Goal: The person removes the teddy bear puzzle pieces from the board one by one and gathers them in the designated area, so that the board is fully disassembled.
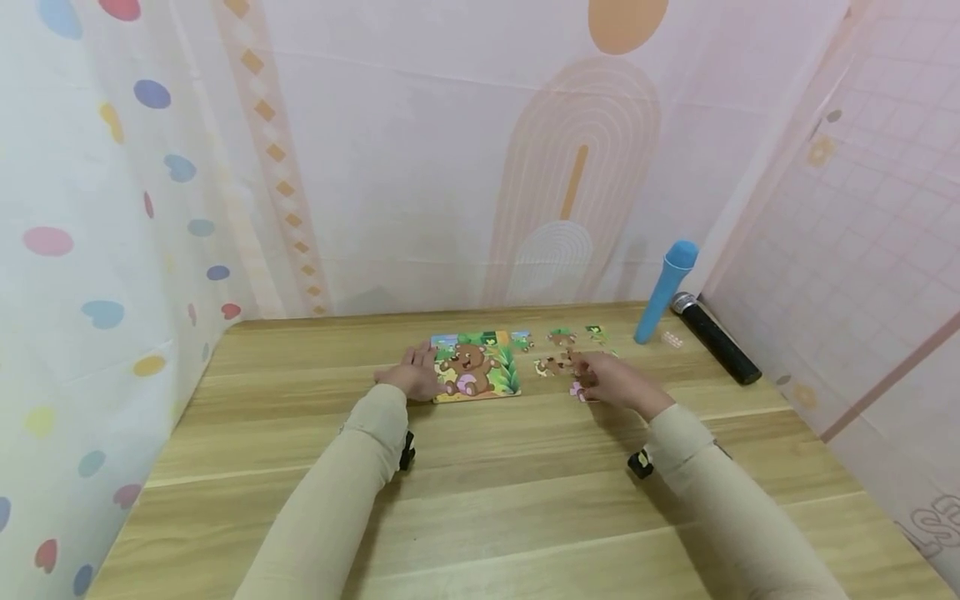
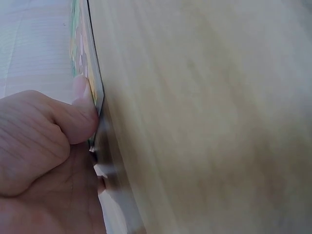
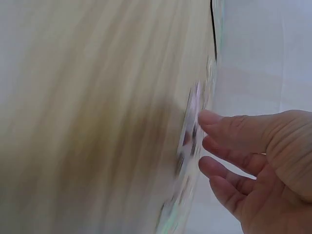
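- Steadying the bear puzzle board [image 1: 476, 368] at the counter's [image 1: 480, 517] twelve o'clock, the left hand [image 1: 414, 377] pinches its nine o'clock edge.
- Right hand [image 1: 609, 380], fingers relaxed apart, rests on loose puzzle pieces [image 1: 557, 363] at the board's three o'clock.

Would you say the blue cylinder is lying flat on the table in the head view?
No, the blue cylinder stands tilted, leaning toward the wall beside the black microphone.
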Demonstrator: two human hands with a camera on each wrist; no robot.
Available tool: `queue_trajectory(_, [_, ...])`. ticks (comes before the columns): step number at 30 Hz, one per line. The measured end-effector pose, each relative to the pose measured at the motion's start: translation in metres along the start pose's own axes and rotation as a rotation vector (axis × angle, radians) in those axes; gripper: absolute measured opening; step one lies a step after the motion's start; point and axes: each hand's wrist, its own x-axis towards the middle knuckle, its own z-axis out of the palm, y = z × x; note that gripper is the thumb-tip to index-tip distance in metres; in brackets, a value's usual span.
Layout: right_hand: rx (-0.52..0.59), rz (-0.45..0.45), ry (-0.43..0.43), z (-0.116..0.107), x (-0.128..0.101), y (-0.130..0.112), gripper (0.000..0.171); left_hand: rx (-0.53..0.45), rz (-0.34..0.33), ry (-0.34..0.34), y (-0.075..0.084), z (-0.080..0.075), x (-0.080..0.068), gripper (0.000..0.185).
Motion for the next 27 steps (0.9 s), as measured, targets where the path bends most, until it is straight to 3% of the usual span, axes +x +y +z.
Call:
queue_trajectory(6, [-0.011, -0.072, -0.003, 0.015, 0.036, -0.052, 0.039, -0.008, 0.0, 0.009, -0.003, 0.0, 0.001, 0.087])
queue_trajectory(13, [0.013, -0.223, -0.124, 0.053, 0.075, -0.102, 0.057, -0.025, 0.019, 0.027, -0.002, 0.002, 0.002, 0.085])
queue_trajectory(17, [-0.017, -0.288, -0.113, 0.066, 0.087, -0.112, 0.06, -0.017, 0.02, 0.025, -0.001, 0.002, 0.0, 0.085])
queue_trajectory(24, [0.097, -0.287, -0.053, 0.077, 0.099, -0.116, 0.045, 0.003, 0.016, 0.028, 0.0, -0.001, -0.005, 0.086])
queue_trajectory(27, [0.07, -0.298, -0.028, 0.079, 0.102, -0.12, 0.046, 0.023, 0.014, 0.027, 0.0, -0.003, -0.007, 0.086])
